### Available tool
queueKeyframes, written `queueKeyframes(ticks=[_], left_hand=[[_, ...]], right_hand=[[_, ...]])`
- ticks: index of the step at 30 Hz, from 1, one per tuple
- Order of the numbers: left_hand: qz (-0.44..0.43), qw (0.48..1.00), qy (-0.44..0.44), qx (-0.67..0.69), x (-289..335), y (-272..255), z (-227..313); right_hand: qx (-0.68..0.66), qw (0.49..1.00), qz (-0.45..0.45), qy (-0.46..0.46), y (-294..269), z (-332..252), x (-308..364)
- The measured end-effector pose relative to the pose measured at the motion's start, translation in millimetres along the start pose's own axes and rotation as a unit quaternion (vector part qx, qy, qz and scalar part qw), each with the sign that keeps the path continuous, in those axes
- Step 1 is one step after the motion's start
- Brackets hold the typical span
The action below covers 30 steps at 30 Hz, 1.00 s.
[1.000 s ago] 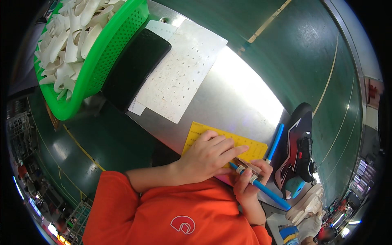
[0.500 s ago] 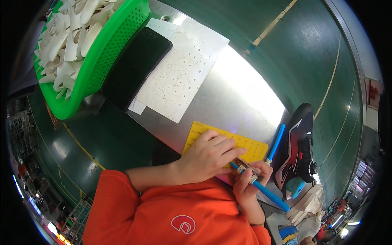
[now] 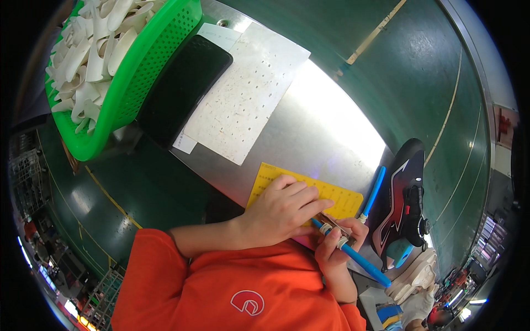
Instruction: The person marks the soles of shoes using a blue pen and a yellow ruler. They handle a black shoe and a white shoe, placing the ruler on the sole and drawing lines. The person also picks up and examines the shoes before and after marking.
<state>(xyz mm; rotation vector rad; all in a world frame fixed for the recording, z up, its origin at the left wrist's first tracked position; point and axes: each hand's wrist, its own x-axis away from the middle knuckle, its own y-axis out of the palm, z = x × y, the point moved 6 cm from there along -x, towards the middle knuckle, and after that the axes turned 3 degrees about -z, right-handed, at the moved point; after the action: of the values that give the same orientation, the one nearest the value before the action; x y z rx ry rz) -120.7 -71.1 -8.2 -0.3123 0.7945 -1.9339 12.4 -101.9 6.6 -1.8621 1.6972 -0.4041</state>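
**Between 4 and 5 o'clock of the view: gripping blue stick (image 3: 364, 264) beside yellow plate (image 3: 345, 201)**

Covers part of the yellow plate with the left hand (image 3: 284, 212), at 5 o'clock. Holds its fingers close together, bent at the knuckles, index finger reaching across the plate. Cannot tell of any grip beneath the palm. Clamps the fingers of the right hand (image 3: 342, 243) on the blue stick, wrapped in pale bands. Shows a slim brown piece (image 3: 331, 220) at those fingers, too small to identify.

Has the plate lying at 4 o'clock on the metal bench (image 3: 298, 143). Has, between 3 and 4 o'clock, another blue stick (image 3: 375, 187) just beside a dark shoe (image 3: 392, 204) with red and white trim, plus a pale shoe (image 3: 417, 276) toward 4 o'clock. Bears a spotted white sheet (image 3: 245, 91) near 12 o'clock, with a black slab (image 3: 185, 91) beside it, between 10 and 11 o'clock. Includes, at 10 o'clock, a green basket (image 3: 146, 71) heaped with pale curved pieces (image 3: 96, 49). Wears an orange shirt (image 3: 221, 287), at 6 o'clock.
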Motion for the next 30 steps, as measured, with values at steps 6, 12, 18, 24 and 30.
queueKeyframes(ticks=[6, 12, 18, 24, 30], left_hand=[[0.004, 1.000, 0.001, -0.001, 0, 0, 0], [0.001, 1.000, 0.006, 0.005, -1, 0, 1], [-0.003, 1.000, 0.004, -0.020, 0, 0, 1], [0.010, 1.000, 0.002, -0.005, 0, -5, 3], [0.151, 0.981, 0.117, 0.041, 17, -24, 11]], right_hand=[[0.007, 1.000, -0.012, -0.011, -1, 1, 1], [-0.029, 0.999, 0.017, -0.024, -5, 3, 4], [-0.069, 0.950, 0.302, 0.035, -57, 22, 12], [-0.080, 0.957, 0.268, 0.075, -74, 30, 12], [-0.183, 0.947, 0.244, 0.100, -59, 29, 25]])
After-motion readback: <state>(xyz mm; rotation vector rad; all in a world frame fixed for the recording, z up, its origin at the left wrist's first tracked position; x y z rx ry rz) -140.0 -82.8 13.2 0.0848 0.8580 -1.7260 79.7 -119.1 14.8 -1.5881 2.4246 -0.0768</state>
